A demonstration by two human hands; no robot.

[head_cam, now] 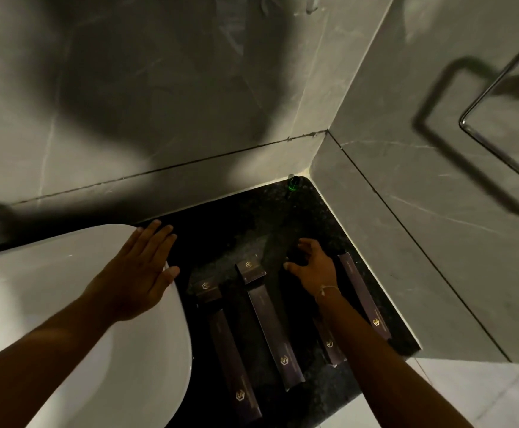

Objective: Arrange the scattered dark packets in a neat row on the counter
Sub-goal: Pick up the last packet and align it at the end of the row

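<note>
4 dark packets [271, 316] lie roughly parallel on the counter [242, 211]; my right hand [312, 267], fingers curled, adjusts one, grasp unclear; my left hand [141, 273] lies flat and empty on the basin [66, 304].

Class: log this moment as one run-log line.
left hand flat on sink | right hand over packets | counter

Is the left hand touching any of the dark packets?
Apart. In the head view, the left hand lies flat over the white basin's rim, and bare black counter shows between it and the nearest packet.
</note>
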